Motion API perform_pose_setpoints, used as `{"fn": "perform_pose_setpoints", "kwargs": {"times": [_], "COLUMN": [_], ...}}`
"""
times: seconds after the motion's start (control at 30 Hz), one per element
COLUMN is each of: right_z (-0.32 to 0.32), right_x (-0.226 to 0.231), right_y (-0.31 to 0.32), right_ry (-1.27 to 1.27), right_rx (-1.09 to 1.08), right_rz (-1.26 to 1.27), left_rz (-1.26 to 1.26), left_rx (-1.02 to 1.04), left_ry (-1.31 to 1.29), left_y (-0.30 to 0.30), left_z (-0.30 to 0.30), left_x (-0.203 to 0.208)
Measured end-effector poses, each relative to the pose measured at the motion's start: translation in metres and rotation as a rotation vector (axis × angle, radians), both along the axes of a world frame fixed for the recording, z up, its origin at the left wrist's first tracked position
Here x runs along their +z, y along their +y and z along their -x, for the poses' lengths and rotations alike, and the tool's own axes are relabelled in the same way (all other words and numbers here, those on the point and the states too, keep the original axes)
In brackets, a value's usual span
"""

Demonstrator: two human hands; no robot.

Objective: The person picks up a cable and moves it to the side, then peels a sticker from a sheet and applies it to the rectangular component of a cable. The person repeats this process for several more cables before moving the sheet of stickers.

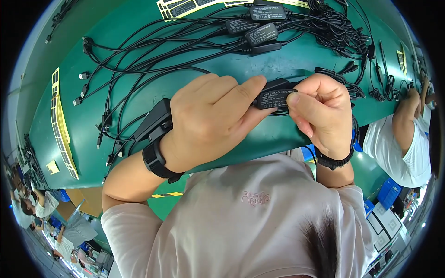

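My left hand is closed on the flat black box of a USB cable, with thumb and forefinger at its left end. A dark label with pale print covers the face of the box. At the box's right end my right hand is pinched, thumb against the label's edge; whether it grips the label or the box is hidden by the fingers. Another black box lies just behind, partly covered. Beside my left wrist a black wedge-shaped object rests on the green table.
Several finished-looking cables with labelled boxes lie at the back, their USB plugs fanned leftward. A tangle of black cable fills the back right. Yellow-backed label strips lie at left. A person in white sits at right.
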State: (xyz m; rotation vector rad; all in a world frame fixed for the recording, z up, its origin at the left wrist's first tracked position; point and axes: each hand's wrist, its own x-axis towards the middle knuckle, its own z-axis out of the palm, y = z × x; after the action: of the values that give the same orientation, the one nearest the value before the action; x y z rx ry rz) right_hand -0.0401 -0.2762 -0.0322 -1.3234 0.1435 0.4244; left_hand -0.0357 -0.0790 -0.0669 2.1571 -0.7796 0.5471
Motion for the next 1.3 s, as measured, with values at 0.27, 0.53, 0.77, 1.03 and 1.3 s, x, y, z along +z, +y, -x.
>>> {"fn": "perform_pose_setpoints", "kwargs": {"times": [0.27,0.53,0.77,1.03,1.3], "right_z": [0.000,-0.001,-0.009,-0.009,-0.012], "right_x": [0.000,-0.018,-0.020,-0.016,-0.011], "right_y": [-0.004,-0.013,-0.016,-0.020,-0.023], "right_ry": [-0.017,-0.945,-1.173,-1.267,-1.276], "right_rx": [0.031,0.048,0.045,0.013,0.049], "right_rz": [-0.051,0.372,0.367,0.480,0.598], "left_rz": [0.019,-0.006,0.044,-0.118,-0.004], "left_rx": [0.012,0.045,0.076,-0.042,-0.120], "left_ry": [0.007,0.041,-0.049,0.083,0.075], "left_y": [0.001,0.001,-0.001,0.004,-0.002], "left_z": [-0.001,-0.001,-0.003,-0.001,0.000], "left_x": [-0.002,0.005,-0.003,0.015,0.009]}}
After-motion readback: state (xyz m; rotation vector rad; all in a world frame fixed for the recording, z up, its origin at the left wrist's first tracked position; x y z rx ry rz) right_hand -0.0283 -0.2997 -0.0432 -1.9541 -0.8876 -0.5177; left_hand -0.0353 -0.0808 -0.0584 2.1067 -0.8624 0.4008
